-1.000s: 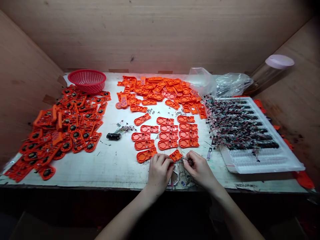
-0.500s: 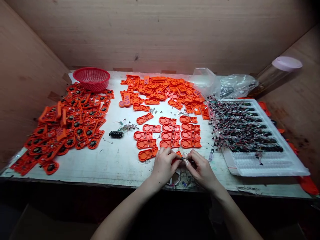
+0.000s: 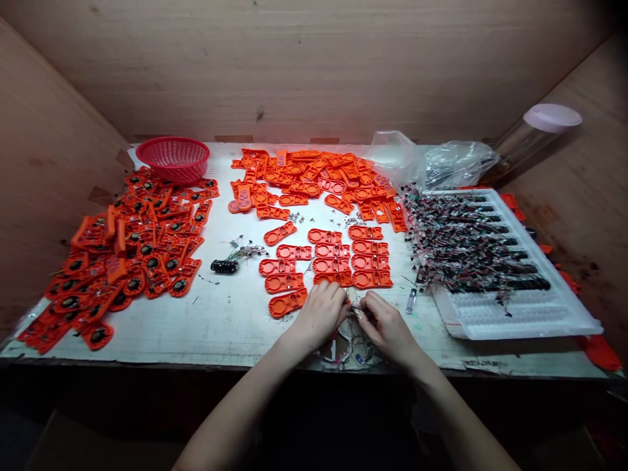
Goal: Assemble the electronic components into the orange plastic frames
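Observation:
At the front middle of the table my left hand [image 3: 321, 311] is closed around an orange plastic shell, mostly hidden by the fingers. Close beside it, my right hand [image 3: 385, 324] has its fingertips pinched on a small dark piece whose kind I cannot make out. The fingertips of both hands nearly meet. Just beyond them lie rows of open orange plastic shells [image 3: 332, 250], hollow side up. To the left rests a black coil-like bundle [image 3: 224, 266] with thin wires and small boards. A small clear-handled screwdriver [image 3: 411, 301] lies to the right of my right hand.
Orange shells fitted with round dark parts [image 3: 147, 248] are heaped at left, near a red basket [image 3: 173, 160]. More orange shells [image 3: 314, 173] pile up at the back. A white foam tray [image 3: 520, 317] holds wired parts at right. Loose small metal pieces [image 3: 350, 222] lie mid-table.
Both hands stay together at the table's front and have drawn slightly closer to each other. The whole view has shifted a little. The objects on the table stay in place.

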Demonstrator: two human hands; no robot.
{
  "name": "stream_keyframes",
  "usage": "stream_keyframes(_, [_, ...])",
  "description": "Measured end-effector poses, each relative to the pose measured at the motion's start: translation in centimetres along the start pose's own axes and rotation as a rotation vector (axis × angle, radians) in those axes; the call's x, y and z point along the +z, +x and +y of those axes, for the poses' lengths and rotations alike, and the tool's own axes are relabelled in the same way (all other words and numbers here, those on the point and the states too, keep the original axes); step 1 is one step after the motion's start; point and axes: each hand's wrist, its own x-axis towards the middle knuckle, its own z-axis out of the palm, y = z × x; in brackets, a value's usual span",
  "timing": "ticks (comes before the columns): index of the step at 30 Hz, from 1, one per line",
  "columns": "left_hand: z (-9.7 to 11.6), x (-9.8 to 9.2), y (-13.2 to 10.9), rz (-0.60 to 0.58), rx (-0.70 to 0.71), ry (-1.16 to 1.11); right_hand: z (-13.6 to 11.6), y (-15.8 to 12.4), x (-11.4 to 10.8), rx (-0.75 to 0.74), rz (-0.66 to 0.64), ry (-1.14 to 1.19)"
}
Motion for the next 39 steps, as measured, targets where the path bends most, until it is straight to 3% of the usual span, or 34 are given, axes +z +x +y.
stream_keyframes(6, [-0.2,-0.3,0.4,0.058,0.127,0.062,0.1,-0.2,-0.2,-0.096,0.056,0.0])
stream_keyframes(8, [-0.1,-0.6,-0.2,0.214,0.08,0.012,0.0,-0.1,-0.2,-0.081,0.044,-0.006])
stream_keyframes(10, [0.6,-0.5,-1.4,0.429,-0.069,-0.07,0.0,0.0,-0.1,-0.062,0.031,-0.043])
stream_keyframes(12, [1.7,0.2,-3.0,0.543,-0.202,-0.148,-0.1,0.2,-0.1,-0.053,0.002,-0.079])
stream_keyframes(16, [3.2,2.5,-5.5,0.475,-0.18,-0.19,-0.3,0.3,-0.5,-0.052,-0.061,-0.123])
stream_keyframes(19, [2.8,3.3,-6.0,0.465,-0.133,-0.223,-0.6,0.4,-0.8,-0.034,-0.085,-0.129])
stream_keyframes(27, [1.5,2.6,-5.8,0.384,-0.059,-0.339,-1.4,1.6,-0.7,0.071,-0.133,-0.129])
stream_keyframes(39, [1.6,3.1,-6.1,0.416,-0.088,-0.412,-2.0,3.7,-2.0,0.152,-0.46,-0.192])
